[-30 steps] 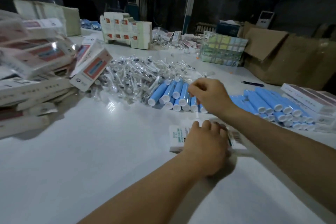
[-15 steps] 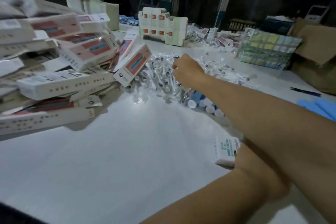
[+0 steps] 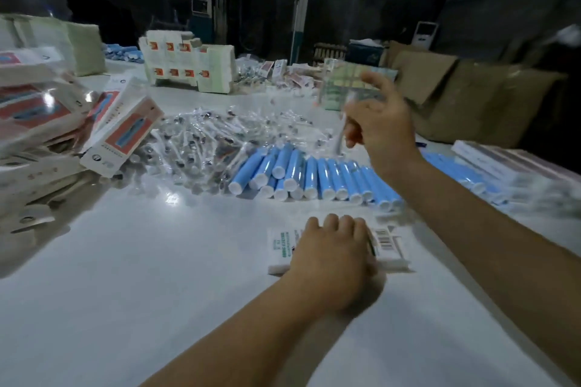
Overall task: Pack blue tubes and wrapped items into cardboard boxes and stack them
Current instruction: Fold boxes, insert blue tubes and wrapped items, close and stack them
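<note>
My left hand [image 3: 330, 256] lies flat on a small white cardboard box [image 3: 388, 245] with green print and a barcode, pressing it to the white table [image 3: 157, 276]. My right hand [image 3: 382, 127] is raised above the blue tubes [image 3: 309, 174] and pinches one clear wrapped item [image 3: 341, 129], which hangs blurred below the fingers. The blue tubes with white caps lie in a row just beyond the box. Left of them spreads a heap of clear wrapped items [image 3: 204, 143].
A leaning pile of red-and-white boxes [image 3: 47, 122] fills the left. A white printed carton stack [image 3: 188, 64] stands at the back. More blue tubes and flat boxes [image 3: 503, 160] lie at the right, with brown cardboard cartons [image 3: 471, 97] behind.
My right hand left the wrapped heap at the left and rose to the right with one wrapped item in its fingers. The view swung back right. My left hand stayed on the box.
</note>
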